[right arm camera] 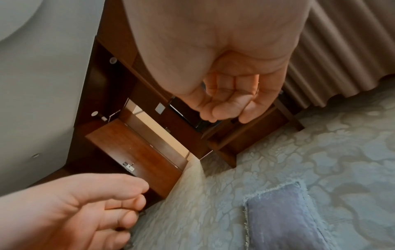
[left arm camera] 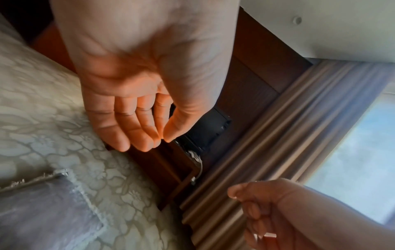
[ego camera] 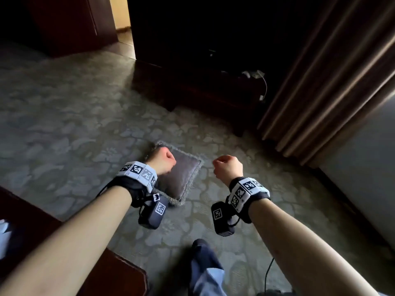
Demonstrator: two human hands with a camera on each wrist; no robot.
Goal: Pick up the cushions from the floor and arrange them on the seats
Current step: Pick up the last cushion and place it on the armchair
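Observation:
A grey fringed cushion (ego camera: 183, 178) lies flat on the patterned carpet (ego camera: 74, 124), just in front of me. My left hand (ego camera: 165, 161) hovers above its near-left part, fingers loosely curled and holding nothing. My right hand (ego camera: 226, 165) hangs in the air to the right of the cushion, also loosely curled and empty. In the left wrist view the left hand (left arm camera: 158, 140) shows a bare palm, with the cushion (left arm camera: 42, 211) below it and the right hand (left arm camera: 267, 211) beside it. In the right wrist view the right hand (right arm camera: 226, 113) is empty, and the cushion (right arm camera: 284, 219) lies on the carpet.
A dark wooden cabinet (ego camera: 192, 86) stands beyond the cushion, with a white cable (ego camera: 264, 86) hanging at its right end. Brown curtains (ego camera: 331, 82) fall at the right. A dark wooden table corner (ego camera: 42, 231) sits at my lower left. My leg (ego camera: 205, 270) and a black cord (ego camera: 267, 272) are below.

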